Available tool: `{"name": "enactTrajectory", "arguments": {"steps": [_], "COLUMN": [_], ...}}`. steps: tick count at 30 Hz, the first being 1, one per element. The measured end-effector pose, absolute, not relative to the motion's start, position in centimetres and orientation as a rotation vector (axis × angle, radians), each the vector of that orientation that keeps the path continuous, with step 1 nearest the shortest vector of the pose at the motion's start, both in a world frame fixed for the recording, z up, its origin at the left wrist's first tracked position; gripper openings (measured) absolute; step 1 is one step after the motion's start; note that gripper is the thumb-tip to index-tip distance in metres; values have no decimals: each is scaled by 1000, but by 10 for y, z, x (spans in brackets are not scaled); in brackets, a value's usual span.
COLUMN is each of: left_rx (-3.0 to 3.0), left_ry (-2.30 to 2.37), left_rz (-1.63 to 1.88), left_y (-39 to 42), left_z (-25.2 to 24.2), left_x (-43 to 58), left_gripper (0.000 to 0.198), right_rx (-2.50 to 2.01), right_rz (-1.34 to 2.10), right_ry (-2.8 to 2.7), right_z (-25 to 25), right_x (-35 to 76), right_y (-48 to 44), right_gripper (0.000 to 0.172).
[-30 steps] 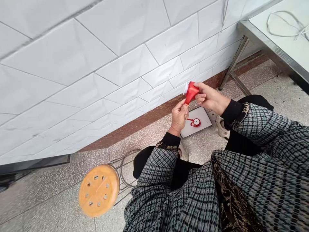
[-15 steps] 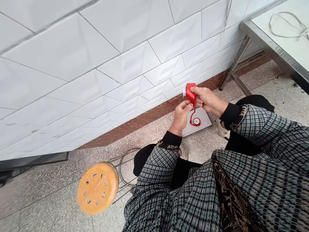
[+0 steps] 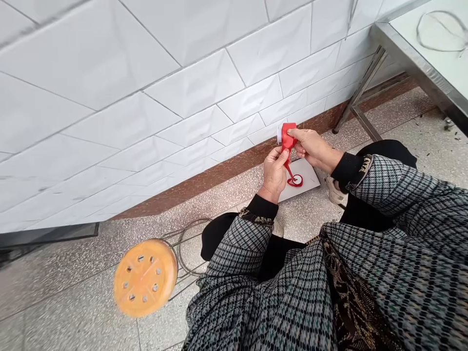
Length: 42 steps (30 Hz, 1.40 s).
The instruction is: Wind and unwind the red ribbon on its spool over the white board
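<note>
My left hand (image 3: 275, 171) and right hand (image 3: 313, 147) grip the ribbon (image 3: 287, 141); tugging could tangle the loose coil (image 3: 295, 181) (it lies below the fingers (image 3: 282, 157)).

Just right of the frame's centre, the left hand (image 3: 275, 174) is raised, its thumb and fingers closed in a pinch, while the right hand (image 3: 312, 146), slightly higher and farther right, grips with its thumb pointing left and fingers curled beneath. The left forearm (image 3: 246, 248) slants up from the lower middle; the right forearm (image 3: 387, 183) reaches leftward from the right edge
</note>
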<state>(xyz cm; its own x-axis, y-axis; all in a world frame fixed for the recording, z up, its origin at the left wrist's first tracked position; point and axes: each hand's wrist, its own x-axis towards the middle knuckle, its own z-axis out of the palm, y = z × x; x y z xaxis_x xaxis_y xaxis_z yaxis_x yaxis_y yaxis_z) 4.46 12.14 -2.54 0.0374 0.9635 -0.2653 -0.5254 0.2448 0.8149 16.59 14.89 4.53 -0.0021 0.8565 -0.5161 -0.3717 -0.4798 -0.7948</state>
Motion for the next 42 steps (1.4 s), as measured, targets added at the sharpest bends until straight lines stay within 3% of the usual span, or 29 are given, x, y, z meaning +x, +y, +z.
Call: {"name": "enactTrajectory", "arguments": {"steps": [6, 14, 20, 30, 37, 42], "left_rx": [613, 812, 1032, 1016, 1123, 1172], "left_ry": [984, 1003, 1089, 1002, 1188, 1014], "left_rz": [1206, 1244, 1145, 989, 1293, 1243], "left_y": [121, 121, 123, 121, 130, 137], "left_z": [-25, -36, -40, -48, -55, -41], "left_x": [44, 41, 33, 30, 25, 13], "left_gripper": [23, 48, 46, 63, 36, 86], "right_rx": [-1330, -1262, -1207, -1151, -1184, -1191], "right_rz": [1672, 1774, 1860, 2014, 2097, 2213], "right_ry": [-512, -327, -222, 11, -81, -77], "right_z": [42, 42, 41, 52, 47, 47], "right_x": [167, 169, 178, 184, 190, 195], "right_y": [149, 153, 158, 158, 161, 163], "right_gripper": [37, 28, 23, 27, 19, 14]}}
